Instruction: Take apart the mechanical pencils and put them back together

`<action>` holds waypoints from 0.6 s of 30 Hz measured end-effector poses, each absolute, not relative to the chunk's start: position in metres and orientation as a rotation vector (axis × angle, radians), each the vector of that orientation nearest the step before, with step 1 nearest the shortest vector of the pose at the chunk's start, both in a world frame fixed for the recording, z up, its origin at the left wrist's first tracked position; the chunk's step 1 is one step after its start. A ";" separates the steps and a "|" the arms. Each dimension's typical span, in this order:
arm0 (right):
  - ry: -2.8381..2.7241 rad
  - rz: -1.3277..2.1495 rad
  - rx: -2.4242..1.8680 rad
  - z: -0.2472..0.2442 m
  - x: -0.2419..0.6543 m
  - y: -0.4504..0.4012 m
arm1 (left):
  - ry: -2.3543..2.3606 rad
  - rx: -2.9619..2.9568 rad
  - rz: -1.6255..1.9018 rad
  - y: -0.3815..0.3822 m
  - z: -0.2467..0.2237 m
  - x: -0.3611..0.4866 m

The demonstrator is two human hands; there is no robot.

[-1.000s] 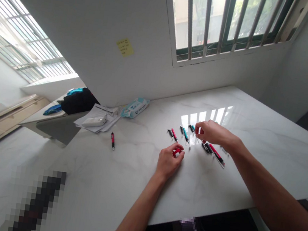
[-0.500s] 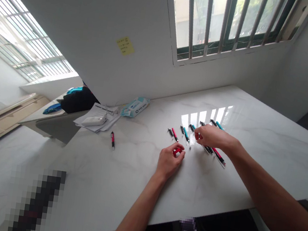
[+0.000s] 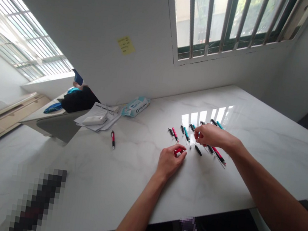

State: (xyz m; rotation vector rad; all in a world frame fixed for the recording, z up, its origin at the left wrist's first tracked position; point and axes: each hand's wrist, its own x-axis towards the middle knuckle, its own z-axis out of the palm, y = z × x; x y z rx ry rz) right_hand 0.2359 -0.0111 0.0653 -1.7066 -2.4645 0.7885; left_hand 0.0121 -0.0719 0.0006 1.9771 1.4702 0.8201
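Observation:
My left hand [image 3: 171, 159] rests on the white marbled table [image 3: 126, 188], its fingers curled round a red pen barrel [image 3: 179, 150]. Over the row of pen parts my right hand [image 3: 210, 135] is closed, fingertips pinched together; whatever they hold is hidden. Just below it lies a black pen part [image 3: 198, 150], with a tiny grey piece [image 3: 190, 147] to its left. Red barrels [image 3: 175, 134], teal barrels [image 3: 186, 134], black parts [image 3: 170, 132] and thin refills lie in slanting groups around my right hand. Another red barrel [image 3: 218, 155] shows below my right wrist.
A red and black pen [image 3: 113, 139] lies apart on the left. Behind it are papers with a white box-shaped device [image 3: 95, 120] and a wipes pack [image 3: 135, 107]. A yellow note [image 3: 125, 45] sticks to the wall. Part of a person [image 3: 78, 80] shows at the far left table.
A black pen part now lies on the table below my right hand, where none showed before. Both hands have stayed nearly in place. Part of a person has come into view at far left.

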 end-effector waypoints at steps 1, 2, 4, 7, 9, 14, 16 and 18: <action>-2.463 0.835 -1.715 0.065 0.235 -0.012 | 1.473 1.979 0.820 -0.072 0.001 0.012; -2.467 0.875 -1.717 0.064 0.235 -0.013 | 1.476 1.981 0.821 -0.071 0.000 0.012; -2.483 0.923 -1.703 0.063 0.232 -0.016 | 1.479 1.991 0.818 -0.071 0.000 0.013; -2.504 0.950 -1.685 0.062 0.230 -0.018 | 1.485 2.007 0.804 -0.072 0.000 0.013; -2.519 0.958 -1.686 0.061 0.229 -0.018 | 1.495 2.012 0.795 -0.073 0.001 0.014; -2.575 0.974 -1.703 0.059 0.228 -0.019 | 1.570 2.027 0.724 -0.075 0.006 0.019; -2.609 0.979 -1.701 0.061 0.226 -0.022 | 1.614 2.057 0.665 -0.073 0.008 0.024; -2.621 1.045 -1.710 0.062 0.224 -0.024 | 1.651 2.075 0.616 -0.070 0.009 0.030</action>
